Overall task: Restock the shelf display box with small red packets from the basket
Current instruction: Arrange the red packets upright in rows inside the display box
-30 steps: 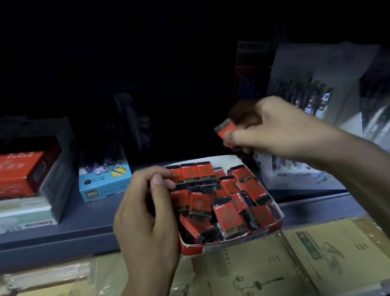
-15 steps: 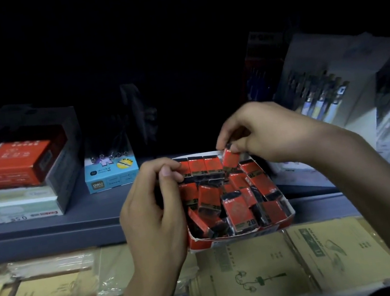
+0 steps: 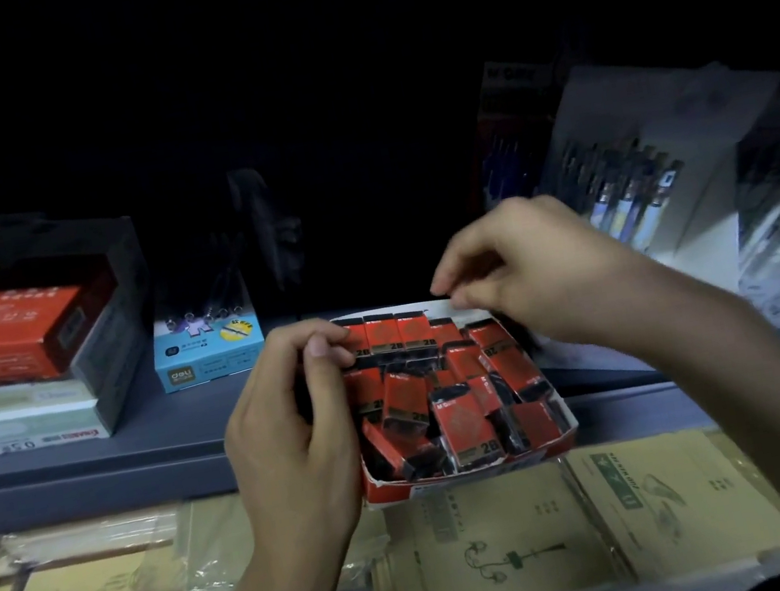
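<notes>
Light, stiff red packets piled loosely in display box, frame centre; pinch by narrow edges. Left hand gripping box's left wall, right hand pinched above back row, contents unclear

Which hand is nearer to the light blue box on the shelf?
Left. The left hand is just right of the light blue box, at the display box; the right hand is farther right.

Two bare forearms, no sleeves, watch or rings visible; left hand and right hand ungloved, short thumbnail showing.
</notes>
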A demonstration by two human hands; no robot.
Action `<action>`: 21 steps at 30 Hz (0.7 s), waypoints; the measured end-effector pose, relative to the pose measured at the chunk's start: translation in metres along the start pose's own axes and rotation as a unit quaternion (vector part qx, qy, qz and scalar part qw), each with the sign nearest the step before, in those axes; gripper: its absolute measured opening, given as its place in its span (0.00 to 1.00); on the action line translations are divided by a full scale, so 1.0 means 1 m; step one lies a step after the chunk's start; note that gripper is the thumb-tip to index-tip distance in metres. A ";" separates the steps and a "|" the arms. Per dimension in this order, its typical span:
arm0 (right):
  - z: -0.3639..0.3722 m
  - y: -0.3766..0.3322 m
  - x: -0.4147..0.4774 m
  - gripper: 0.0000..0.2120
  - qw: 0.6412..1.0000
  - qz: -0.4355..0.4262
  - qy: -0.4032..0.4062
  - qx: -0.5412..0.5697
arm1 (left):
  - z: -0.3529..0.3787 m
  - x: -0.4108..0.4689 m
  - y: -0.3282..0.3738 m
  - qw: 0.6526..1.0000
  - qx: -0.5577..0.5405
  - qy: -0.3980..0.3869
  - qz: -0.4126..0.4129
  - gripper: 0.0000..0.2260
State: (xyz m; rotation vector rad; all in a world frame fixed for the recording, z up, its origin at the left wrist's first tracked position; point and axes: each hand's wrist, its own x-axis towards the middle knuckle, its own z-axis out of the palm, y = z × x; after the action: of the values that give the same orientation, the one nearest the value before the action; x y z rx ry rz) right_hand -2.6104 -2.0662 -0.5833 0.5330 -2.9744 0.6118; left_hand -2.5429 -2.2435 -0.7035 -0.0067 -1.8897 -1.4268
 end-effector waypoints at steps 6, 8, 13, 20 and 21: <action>-0.027 0.006 -0.040 0.12 0.986 0.051 -0.151 -0.053 | 0.000 0.000 0.000 1.000 -0.004 0.000 0.002 0.10; -0.025 0.008 -0.043 0.14 0.980 0.063 -0.181 -0.043 | 0.000 0.000 0.000 1.000 -0.005 0.001 0.002 0.10; -0.030 0.009 -0.046 0.09 0.988 0.055 -0.145 -0.023 | 0.001 -0.001 0.001 1.000 -0.013 0.002 0.000 0.10; -0.042 -0.001 -0.043 0.08 0.957 0.087 -0.096 0.260 | 0.001 0.000 0.000 1.000 -0.010 0.004 0.003 0.10; -0.042 -0.003 -0.039 0.07 0.950 0.094 -0.075 0.287 | 0.002 0.000 0.000 1.000 -0.010 0.005 0.001 0.10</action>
State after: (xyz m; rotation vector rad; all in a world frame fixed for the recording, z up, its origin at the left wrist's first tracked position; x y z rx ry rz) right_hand -2.5730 -2.0397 -0.5487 0.3293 -2.9759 1.5417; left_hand -2.5434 -2.2419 -0.7037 -0.0130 -1.8666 -1.4423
